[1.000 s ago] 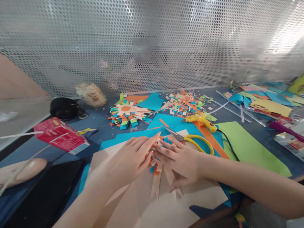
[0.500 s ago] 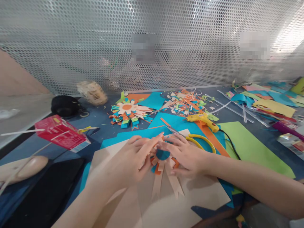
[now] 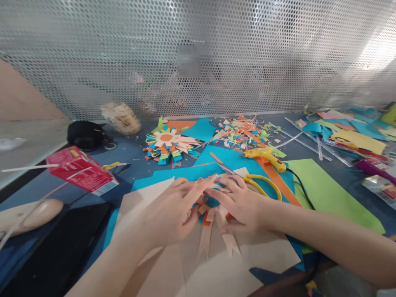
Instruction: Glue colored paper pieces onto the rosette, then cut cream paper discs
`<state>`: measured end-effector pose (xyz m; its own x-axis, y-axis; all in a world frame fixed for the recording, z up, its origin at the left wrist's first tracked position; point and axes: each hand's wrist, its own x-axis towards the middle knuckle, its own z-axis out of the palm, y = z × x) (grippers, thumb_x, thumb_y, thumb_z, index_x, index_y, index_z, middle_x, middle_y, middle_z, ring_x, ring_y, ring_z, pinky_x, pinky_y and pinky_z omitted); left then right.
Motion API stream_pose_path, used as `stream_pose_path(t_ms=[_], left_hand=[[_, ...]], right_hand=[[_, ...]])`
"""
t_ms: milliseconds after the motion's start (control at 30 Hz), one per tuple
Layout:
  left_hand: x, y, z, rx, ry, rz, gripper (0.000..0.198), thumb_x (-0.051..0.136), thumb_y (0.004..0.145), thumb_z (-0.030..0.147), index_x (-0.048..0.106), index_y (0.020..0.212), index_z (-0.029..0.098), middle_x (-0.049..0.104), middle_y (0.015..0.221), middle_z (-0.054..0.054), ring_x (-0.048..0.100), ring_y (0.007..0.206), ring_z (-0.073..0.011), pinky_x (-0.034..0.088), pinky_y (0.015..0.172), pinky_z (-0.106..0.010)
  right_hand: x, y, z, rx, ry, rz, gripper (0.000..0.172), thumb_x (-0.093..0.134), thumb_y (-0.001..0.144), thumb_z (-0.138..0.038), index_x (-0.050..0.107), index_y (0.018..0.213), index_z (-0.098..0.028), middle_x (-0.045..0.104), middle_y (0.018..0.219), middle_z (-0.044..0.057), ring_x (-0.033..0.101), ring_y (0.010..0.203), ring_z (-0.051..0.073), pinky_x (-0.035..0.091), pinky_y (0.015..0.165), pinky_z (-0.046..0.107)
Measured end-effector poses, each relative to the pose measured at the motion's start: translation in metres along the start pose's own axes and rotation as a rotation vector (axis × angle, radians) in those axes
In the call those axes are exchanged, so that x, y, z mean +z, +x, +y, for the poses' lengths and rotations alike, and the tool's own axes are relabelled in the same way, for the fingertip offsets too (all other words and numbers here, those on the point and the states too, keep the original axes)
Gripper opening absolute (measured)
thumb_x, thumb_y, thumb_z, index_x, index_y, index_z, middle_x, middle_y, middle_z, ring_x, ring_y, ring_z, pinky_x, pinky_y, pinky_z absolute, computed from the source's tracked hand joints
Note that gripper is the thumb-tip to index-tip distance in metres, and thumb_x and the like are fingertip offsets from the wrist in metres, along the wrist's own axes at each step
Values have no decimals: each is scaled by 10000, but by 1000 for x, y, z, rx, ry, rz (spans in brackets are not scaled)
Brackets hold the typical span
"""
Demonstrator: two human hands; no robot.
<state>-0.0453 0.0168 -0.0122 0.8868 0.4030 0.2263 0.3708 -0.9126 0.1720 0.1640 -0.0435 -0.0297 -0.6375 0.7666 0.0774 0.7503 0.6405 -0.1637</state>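
Observation:
A paper rosette [image 3: 213, 201] with a blue centre, beige and orange loops and two notched beige tails lies on a large beige sheet [image 3: 216, 270]. My left hand [image 3: 173, 208] curves round its left side, thumb below and fingers along the upper edge. From the right, my right hand [image 3: 239, 204] rests over the loops, its fingers reaching across the top and its thumb beside a tail. Both hands cover much of the loops, and the fingertips nearly meet above the centre. Just behind my right hand are scissors with yellow handles [image 3: 280, 192].
A yellow glue gun [image 3: 266, 157] with a black cord lies beyond the scissors. Farther back sit a finished-looking paper rosette [image 3: 168, 144] and a heap of paper scraps [image 3: 243, 132]. At left are a red carton [image 3: 80, 171] and a black phone-like slab [image 3: 58, 251]. A perforated metal panel [image 3: 154, 49] stands behind.
The fingers of my right hand have shifted slightly over the rosette, covering more of its blue centre. The rosette stays in place, and the camera view has moved a little.

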Motion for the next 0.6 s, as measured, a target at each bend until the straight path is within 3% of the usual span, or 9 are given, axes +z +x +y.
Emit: stream_pose_path(t_ms=[400, 600], left_hand=[[-1, 1, 2, -3, 36, 3, 661, 383, 798, 83, 221, 1428, 204, 706, 915, -14, 599, 898, -194, 447, 790, -322], [1, -2, 0, -34, 57, -18, 656, 409, 790, 104, 259, 1419, 214, 693, 911, -28, 603, 895, -198, 453, 780, -309]], right_hand=[[2, 1, 0, -12, -24, 11, 793, 405, 823, -610, 360, 1345, -15, 423, 1343, 272, 298, 1257, 399, 186, 1000, 615], [5, 0, 2, -43, -33, 23, 812, 393, 827, -613, 317, 1372, -15, 424, 1345, 275, 336, 1228, 390, 210, 985, 600]])
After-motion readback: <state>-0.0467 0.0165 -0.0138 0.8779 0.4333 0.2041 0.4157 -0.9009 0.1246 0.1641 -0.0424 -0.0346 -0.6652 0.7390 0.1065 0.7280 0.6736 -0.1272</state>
